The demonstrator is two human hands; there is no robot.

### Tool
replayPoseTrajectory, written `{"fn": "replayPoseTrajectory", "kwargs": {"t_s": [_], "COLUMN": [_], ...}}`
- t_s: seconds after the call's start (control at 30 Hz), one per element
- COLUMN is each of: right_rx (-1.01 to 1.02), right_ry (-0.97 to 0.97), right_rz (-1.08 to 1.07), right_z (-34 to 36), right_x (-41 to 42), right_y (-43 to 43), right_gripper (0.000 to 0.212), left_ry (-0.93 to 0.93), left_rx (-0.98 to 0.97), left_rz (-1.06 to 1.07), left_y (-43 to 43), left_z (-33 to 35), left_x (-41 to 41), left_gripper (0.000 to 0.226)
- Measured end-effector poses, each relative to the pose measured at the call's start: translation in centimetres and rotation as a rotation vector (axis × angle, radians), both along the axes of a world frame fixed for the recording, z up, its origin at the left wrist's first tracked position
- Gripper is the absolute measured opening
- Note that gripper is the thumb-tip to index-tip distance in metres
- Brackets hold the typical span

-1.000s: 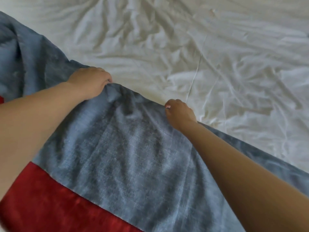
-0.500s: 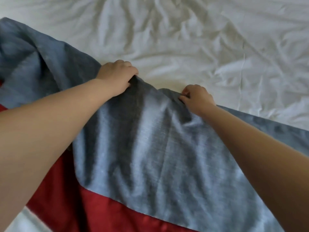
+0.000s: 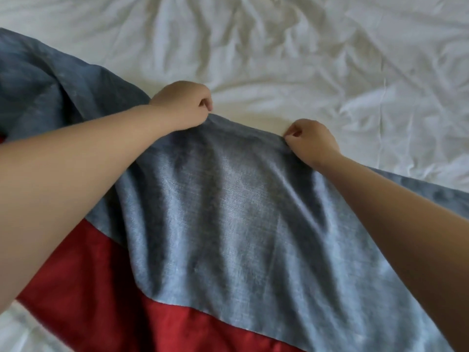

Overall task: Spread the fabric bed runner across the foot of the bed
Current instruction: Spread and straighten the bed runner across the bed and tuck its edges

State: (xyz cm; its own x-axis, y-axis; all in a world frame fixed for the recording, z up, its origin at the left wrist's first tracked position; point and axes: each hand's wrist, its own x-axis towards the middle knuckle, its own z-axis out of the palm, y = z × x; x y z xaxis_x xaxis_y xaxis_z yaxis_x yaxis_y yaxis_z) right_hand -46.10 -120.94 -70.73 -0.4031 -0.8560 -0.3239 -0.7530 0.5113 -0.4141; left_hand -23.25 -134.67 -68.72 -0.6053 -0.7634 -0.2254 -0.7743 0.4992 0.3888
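**Bed runner held at its far edge, lying slantwise on the bed**

Item: the fabric bed runner (image 3: 228, 224), grey-blue, with a red band (image 3: 96, 301) along its near side. It lies on the bed, over the white sheet (image 3: 291, 59). Its long axis runs across the view from upper left to the right edge, slanting downward to the right. The left end is bunched and folded, and the rest lies in loose lengthwise ripples.

Left hand (image 3: 182, 105): fingers curled, grip pinching the runner's far edge. Right hand (image 3: 312, 141): grip closed, thumb and forefinger pinching the same edge further right. The two hands are apart, and the edge between them is raised off the sheet.

Surface: the sheet is heavily creased and covers the bed beyond the runner. A patch of it also shows at lower left, beside the red band. Nothing of the room beyond the bed is in view.
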Motion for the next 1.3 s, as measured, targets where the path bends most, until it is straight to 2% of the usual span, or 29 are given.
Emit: {"fn": "replayPoseTrajectory", "kwargs": {"t_s": [0.07,0.3,0.37,0.5,0.63,0.77,0.83,0.9,0.97,1.07,1.17,1.3], "right_rx": [-0.009,0.033,0.012,0.009,0.115,0.183,0.166,0.125,0.054,-0.051,-0.09,-0.102], "right_ry": [-0.056,-0.06,-0.085,-0.133,-0.151,0.069,0.081,0.095,0.199,0.307,0.318,0.304], "right_rz": [0.027,0.265,0.306,0.358,0.437,0.446,0.379,0.347,0.393,0.437,0.396,0.315], "right_z": [-0.3,-0.9,-1.1,-0.9,0.0,-0.1,0.0,0.4,0.7,1.6,2.4,3.2], "right_x": [0.2,0.8,0.9,-0.5,-5.2,-7.9,-8.1,-7.6,-6.7,-4.8,-1.8,2.9], "right_y": [-0.8,-3.6,-3.8,-3.3,-1.6,-0.6,-0.4,-0.2,-0.2,-0.5,-1.1,-0.9], "right_gripper": [0.012,0.01,0.011,0.021,0.016,0.012,0.015,0.017,0.022,0.039,0.05,0.049], "left_ry": [0.049,-0.17,-0.253,-0.327,-0.329,-0.364,-0.386,-0.362,-0.34,-0.301,-0.176,-0.07], "left_rx": [0.086,0.196,0.138,-0.118,-0.125,-0.187,-0.268,-0.326,-0.346,-0.319,-0.247,-0.226], "left_rz": [0.02,-0.095,-0.092,-0.051,-0.022,-0.014,-0.036,-0.035,-0.013,0.033,0.042,-0.056], "left_y": [-0.5,-2.3,-2.8,-2.9,-2.5,-1.8,-0.9,0.0,0.6,1.3,2.3,4.3], "left_z": [-0.5,-0.5,-0.3,-0.9,-1.3,-0.8,-0.6,-0.4,0.2,1.1,1.8,2.4], "left_x": [-0.8,-1.9,-1.5,-0.9,-0.9,-0.9,-1.3,-1.3,-1.1,-0.9,-1.5,-1.7], "left_gripper": [0.024,0.006,0.007,0.013,0.012,0.007,0.005,0.011,0.027,0.045,0.05,0.051]}}
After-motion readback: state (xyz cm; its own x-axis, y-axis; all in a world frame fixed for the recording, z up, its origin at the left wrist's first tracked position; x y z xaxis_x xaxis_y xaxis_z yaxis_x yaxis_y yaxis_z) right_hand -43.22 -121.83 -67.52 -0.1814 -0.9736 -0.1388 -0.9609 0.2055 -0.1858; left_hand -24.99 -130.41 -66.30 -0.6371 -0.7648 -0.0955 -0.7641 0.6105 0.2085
